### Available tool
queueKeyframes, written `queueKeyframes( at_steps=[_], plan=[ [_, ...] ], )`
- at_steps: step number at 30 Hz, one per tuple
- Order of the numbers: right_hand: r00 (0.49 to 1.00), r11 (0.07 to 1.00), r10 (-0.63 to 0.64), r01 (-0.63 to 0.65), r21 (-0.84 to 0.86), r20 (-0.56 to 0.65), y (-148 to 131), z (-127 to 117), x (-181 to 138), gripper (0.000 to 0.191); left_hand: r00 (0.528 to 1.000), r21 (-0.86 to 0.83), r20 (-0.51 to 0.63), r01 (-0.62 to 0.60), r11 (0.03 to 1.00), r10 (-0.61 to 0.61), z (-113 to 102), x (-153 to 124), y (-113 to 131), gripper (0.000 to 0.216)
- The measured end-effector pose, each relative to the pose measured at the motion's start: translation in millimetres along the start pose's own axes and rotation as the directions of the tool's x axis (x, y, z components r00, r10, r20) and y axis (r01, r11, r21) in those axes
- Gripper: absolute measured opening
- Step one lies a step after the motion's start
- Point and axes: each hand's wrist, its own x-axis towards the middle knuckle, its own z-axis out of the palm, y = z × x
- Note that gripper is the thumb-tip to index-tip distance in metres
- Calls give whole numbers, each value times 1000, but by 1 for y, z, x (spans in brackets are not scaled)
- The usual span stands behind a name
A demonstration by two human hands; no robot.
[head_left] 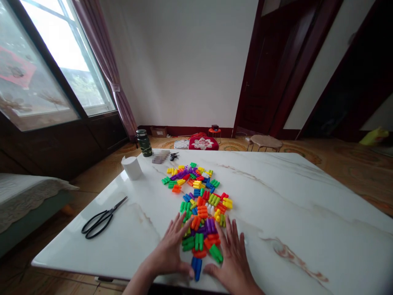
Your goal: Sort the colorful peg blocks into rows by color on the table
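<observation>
A pile of small colourful plastic building pieces [201,205] is spread along the middle of a white marble table [291,213]. My left hand [170,252] lies flat with fingers spread at the pile's near left edge, touching green and orange pieces. My right hand [233,258] lies flat with fingers spread at the near right edge, beside a green piece [215,253]. A blue piece [197,268] sits between my two thumbs. Neither hand grips anything.
Black scissors [102,219] lie at the table's left. A white roll [132,167], a camouflage bottle [144,143] and keys [173,155] stand at the far left corner. A bed [21,200] is at the left, a low stool [265,142] and red cushion [202,143] lie on the floor beyond.
</observation>
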Motion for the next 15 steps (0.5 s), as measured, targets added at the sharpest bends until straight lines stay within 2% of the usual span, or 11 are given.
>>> queueKeyframes(
  at_steps=[2,4,8,12,15],
  plan=[
    [998,998,60,-60,-4,12,-1,0,11,116,999,70,-11,-33,997,34,18,-10,8,133],
    [996,996,85,-85,2,2,5,-1,24,108,997,102,-70,-17,995,24,34,-4,14,135],
    [995,996,82,-80,37,-54,32,-8,40,92,992,115,-130,10,993,5,52,24,22,112],
    [991,996,48,-39,80,-121,70,-20,62,67,992,128,-125,-18,992,34,49,34,34,103],
    [981,986,159,-151,73,-110,95,-23,89,60,985,152,-137,-83,985,104,29,40,31,92]
  ],
)
